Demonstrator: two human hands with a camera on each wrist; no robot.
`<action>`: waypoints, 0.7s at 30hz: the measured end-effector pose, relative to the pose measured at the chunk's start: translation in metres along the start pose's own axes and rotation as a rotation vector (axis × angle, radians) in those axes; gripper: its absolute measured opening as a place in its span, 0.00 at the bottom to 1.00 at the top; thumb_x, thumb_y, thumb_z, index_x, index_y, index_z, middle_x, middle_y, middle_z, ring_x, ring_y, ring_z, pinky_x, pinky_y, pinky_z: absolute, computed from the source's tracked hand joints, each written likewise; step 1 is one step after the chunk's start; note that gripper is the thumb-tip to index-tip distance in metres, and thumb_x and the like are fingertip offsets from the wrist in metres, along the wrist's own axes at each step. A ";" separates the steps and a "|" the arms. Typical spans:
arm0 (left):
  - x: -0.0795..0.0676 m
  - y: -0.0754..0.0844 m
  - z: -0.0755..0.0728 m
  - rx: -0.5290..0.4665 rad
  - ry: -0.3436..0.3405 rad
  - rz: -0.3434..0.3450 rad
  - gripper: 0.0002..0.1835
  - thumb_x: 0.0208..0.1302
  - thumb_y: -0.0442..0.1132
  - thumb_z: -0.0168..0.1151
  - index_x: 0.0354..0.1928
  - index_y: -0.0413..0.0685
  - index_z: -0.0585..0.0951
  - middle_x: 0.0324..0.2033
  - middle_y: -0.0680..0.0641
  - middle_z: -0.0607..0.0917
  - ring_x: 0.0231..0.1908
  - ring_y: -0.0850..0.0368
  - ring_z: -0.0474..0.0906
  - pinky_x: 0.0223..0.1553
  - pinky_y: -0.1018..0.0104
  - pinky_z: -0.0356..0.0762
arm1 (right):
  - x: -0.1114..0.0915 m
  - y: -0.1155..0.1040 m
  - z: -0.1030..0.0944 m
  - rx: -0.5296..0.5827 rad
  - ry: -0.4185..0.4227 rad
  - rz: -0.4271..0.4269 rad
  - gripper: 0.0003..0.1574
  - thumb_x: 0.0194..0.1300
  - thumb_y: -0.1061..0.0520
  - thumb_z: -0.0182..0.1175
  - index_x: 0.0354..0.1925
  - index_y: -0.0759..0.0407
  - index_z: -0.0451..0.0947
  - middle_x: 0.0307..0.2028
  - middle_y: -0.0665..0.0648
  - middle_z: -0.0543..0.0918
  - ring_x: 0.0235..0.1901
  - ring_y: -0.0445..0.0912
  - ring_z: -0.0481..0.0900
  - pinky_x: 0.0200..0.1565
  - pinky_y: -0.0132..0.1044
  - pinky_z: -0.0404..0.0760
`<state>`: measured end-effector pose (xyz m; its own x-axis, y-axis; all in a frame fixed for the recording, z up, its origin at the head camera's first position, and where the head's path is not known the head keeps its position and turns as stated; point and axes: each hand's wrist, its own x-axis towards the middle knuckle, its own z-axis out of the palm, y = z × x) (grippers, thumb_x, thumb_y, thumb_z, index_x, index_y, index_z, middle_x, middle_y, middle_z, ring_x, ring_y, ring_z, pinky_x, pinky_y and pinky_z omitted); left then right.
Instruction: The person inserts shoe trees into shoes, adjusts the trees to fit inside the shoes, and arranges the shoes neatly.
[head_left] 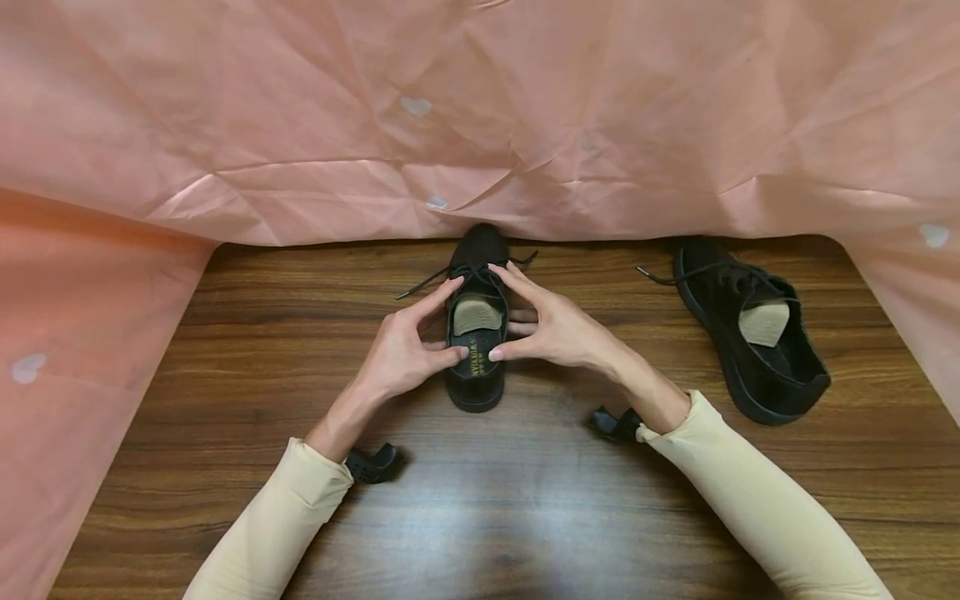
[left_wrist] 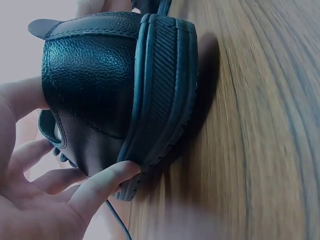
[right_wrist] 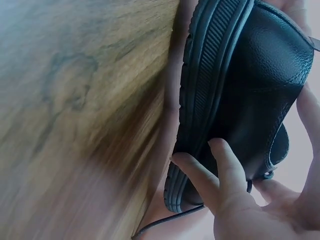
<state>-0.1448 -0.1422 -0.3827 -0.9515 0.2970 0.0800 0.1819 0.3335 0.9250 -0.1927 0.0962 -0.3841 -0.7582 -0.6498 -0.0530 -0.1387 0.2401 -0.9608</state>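
Observation:
A black lace-up shoe (head_left: 475, 392) stands on the wooden floor with its toe against the pink sheet. Beige stuffing (head_left: 477, 315) fills its front opening, and gold lettering marks the insole. From the left side my left hand (head_left: 401, 346) grips it, thumb over the collar and fingers along the outer wall. Opposite, my right hand (head_left: 566, 329) holds the other side the same way, its index finger near the laces. In the left wrist view, fingers touch the ribbed sole edge of the shoe (left_wrist: 90, 65). The right wrist view has fingers against the shoe's side (right_wrist: 260, 65).
A second black shoe (head_left: 720, 333), also with beige stuffing, sits at the right with a loose lace. Pink sheeting (head_left: 480, 100) with pale hearts hangs at the back and both sides of the brown wood surface (head_left: 480, 500). Dark wrist devices (head_left: 375, 463) show at the cuffs.

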 end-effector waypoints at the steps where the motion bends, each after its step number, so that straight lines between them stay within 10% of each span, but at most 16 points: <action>1: 0.001 -0.003 0.002 0.001 0.003 0.006 0.45 0.53 0.25 0.72 0.73 0.58 0.68 0.71 0.48 0.66 0.66 0.50 0.68 0.50 0.57 0.80 | -0.002 0.000 -0.001 0.000 0.000 0.004 0.66 0.54 0.64 0.75 0.79 0.39 0.48 0.79 0.55 0.36 0.62 0.54 0.75 0.56 0.39 0.77; 21: 0.005 0.003 0.028 0.119 0.019 0.028 0.46 0.51 0.35 0.77 0.72 0.70 0.68 0.69 0.47 0.69 0.64 0.60 0.70 0.54 0.59 0.78 | -0.026 0.001 -0.022 -0.047 -0.011 0.042 0.67 0.54 0.61 0.76 0.79 0.37 0.47 0.79 0.53 0.36 0.63 0.54 0.74 0.56 0.40 0.77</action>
<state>-0.1425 -0.1146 -0.3897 -0.9500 0.2912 0.1128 0.2352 0.4295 0.8719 -0.1869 0.1294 -0.3776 -0.7572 -0.6461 -0.0962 -0.1368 0.3008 -0.9438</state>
